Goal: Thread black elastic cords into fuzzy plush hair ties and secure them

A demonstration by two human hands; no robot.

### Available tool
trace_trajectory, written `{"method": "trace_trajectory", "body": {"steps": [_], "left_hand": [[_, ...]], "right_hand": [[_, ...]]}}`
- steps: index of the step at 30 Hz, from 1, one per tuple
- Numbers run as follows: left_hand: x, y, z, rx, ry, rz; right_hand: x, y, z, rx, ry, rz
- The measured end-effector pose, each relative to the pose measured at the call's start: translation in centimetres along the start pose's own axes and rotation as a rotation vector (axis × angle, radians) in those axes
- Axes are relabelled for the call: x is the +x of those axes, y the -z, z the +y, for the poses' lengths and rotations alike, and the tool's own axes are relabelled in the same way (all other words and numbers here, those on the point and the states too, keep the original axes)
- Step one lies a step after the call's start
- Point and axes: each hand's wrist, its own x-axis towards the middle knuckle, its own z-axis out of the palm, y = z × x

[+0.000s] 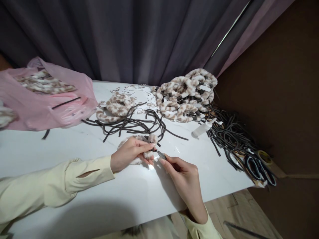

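My left hand (131,152) is closed around a white and brown spotted furry tube (152,138), pinching it near its ends just above the table. Part of the tube is hidden behind my fingers. My right hand (183,174) grips a small pointed metal tool (160,154) that looks like tweezers. Its tip is at the gap between the furry ends, where something dark shows; I cannot tell whether they touch. Just beyond my hands lie several loose black cords (129,124).
On the white table (99,186) are a furry bundle (117,108), a pile of furry rings (184,93), white tags with small rings (141,93) and a white squeeze bottle (203,128). A pink bag (50,109) is at left. Black cords (231,132) and scissors (254,167) fill the right edge.
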Motion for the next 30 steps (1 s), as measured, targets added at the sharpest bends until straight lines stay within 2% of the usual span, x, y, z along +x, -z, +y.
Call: {"method": "trace_trajectory", "body": {"steps": [7,10,14,30], "left_hand": [[0.0,-0.1,0.1,-0.048,0.004,0.022],[-0.1,0.0,0.1,-0.062,0.007,0.030],[0.0,0.1,-0.1,-0.089,0.013,0.016],[0.1,0.3,-0.1,-0.055,0.010,-0.007]], "right_hand": [[0.5,1.4,0.1,0.120,-0.219,-0.021],[0.7,1.8,0.2,0.124,-0.275,-0.072],[0.9,1.6,0.1,0.136,-0.270,-0.141],[0.9,1.0,-0.8,0.191,-0.291,-0.187]]}}
